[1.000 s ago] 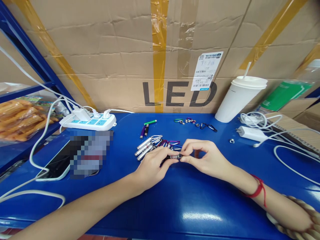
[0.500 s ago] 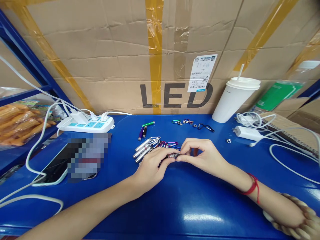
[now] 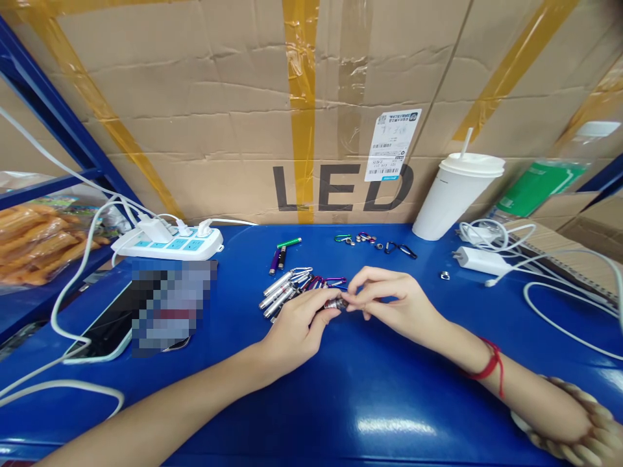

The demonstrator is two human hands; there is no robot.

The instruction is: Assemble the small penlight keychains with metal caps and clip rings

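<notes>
Near the middle of the table, my left hand (image 3: 294,324) is closed around a small dark flashlight (image 3: 333,303), most of which its fingers hide. Its ringed end sticks out toward the right. My right hand (image 3: 389,295) pinches at that end with bent fingertips; whether a separate small part sits between them is hidden. Just behind my left hand lies a pile of silver flashlights (image 3: 278,292) with clips, beside red and purple ones. Farther back, green, purple and black tubes (image 3: 281,257) lie together.
Carabiner clips (image 3: 402,249) and small metal caps lie at the back, with a lone metal piece (image 3: 444,275) to the right. A white cup (image 3: 440,201), a charger (image 3: 481,259) and cables stand right. A power strip (image 3: 195,244) and a phone (image 3: 109,324) lie left.
My right hand's fingers have shifted their grip at the flashlight's end, the thumb and fingertips now bunched differently. My left hand stays nearly still around the flashlight.
</notes>
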